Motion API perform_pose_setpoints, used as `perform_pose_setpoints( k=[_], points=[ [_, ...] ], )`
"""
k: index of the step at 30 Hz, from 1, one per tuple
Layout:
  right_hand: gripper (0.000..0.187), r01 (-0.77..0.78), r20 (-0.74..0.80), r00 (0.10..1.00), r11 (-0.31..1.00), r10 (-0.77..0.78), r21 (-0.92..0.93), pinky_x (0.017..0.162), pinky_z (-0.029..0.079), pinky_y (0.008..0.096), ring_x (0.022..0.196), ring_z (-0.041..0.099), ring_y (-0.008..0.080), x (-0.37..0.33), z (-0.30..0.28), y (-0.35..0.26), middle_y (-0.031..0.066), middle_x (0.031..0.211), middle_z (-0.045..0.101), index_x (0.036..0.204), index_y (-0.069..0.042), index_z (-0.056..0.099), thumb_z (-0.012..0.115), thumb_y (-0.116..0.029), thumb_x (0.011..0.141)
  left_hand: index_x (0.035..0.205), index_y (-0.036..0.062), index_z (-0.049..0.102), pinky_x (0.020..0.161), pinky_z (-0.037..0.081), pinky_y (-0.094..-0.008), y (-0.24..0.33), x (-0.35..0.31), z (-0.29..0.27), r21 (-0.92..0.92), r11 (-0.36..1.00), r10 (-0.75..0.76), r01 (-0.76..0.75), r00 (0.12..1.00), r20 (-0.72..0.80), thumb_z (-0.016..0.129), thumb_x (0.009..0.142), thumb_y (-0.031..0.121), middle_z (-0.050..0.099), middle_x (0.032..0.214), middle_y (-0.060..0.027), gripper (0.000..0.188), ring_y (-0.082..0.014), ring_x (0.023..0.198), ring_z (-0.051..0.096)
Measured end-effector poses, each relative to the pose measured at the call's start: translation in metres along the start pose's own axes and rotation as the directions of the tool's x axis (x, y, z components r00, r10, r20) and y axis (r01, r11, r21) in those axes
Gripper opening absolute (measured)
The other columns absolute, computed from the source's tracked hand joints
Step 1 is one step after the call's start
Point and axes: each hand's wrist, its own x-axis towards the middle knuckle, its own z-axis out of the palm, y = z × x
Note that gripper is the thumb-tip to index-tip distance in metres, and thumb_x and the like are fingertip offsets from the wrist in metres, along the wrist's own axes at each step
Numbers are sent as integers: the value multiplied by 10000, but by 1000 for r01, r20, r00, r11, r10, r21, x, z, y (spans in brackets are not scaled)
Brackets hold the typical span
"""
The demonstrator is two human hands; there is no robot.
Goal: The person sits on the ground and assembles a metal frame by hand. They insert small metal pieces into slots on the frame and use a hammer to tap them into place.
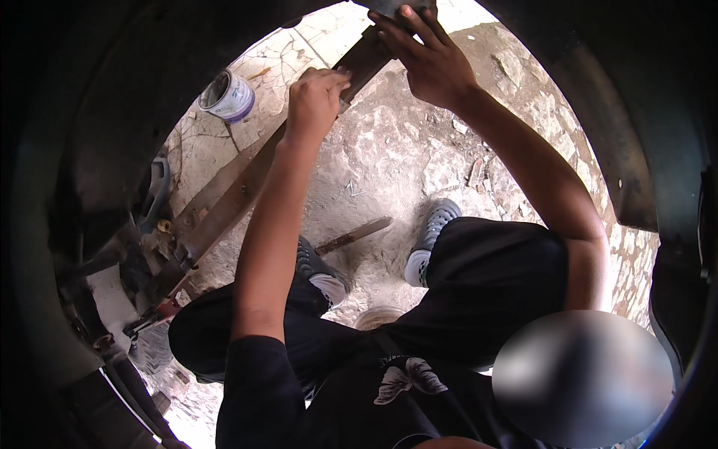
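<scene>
A long, dark metal bar (366, 63) runs slantwise from the top middle down toward the lower left. My left hand (315, 101) is closed, its fingers curled over the bar's edge partway along. Farther up and to the right, my right hand (434, 67) lies against the bar's far end with its fingers stretched out and apart. A dark part at the top edge meets the bar there, and the frame cuts it off. Both forearms reach up from below, the right one bent at the elbow.
Dark curved metal panels (636, 150) surround the view. A white and purple paint can (233, 99) lies tipped at the far left. A worn flat strip (354, 235) rests on the rough ground between my shoes (434, 232). Mechanical parts (161, 254) crowd the left.
</scene>
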Motion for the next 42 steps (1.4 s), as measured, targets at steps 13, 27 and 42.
perform_pose_setpoints(
  k=[13,27,42],
  points=[
    [592,-2,3,1000,991,2,-136,1319,98,519,1577,197,302,1,-1,-3,50,1660,357,1532,-50,466,516,-149,950,962,86,817,809,619,-362,-29,9,-23,-113,992,65,-48,986,153,765,880,71,782,943,-104,98,-264,865,757],
    [563,14,-57,998,994,-20,-112,1317,139,518,1551,256,299,2,7,-2,31,1603,444,1468,-75,561,563,-141,909,1036,100,811,825,582,-355,-39,33,-31,-80,989,146,-126,937,318,750,900,101,775,995,-89,149,-268,903,745],
    [554,-2,-135,991,995,-11,-96,1305,174,541,1529,295,326,1,18,2,31,1579,470,1418,-86,612,590,-114,866,979,99,815,836,607,-355,-42,28,-33,-92,977,211,-192,922,325,759,867,49,772,1013,-90,134,-264,896,749]
  ],
)
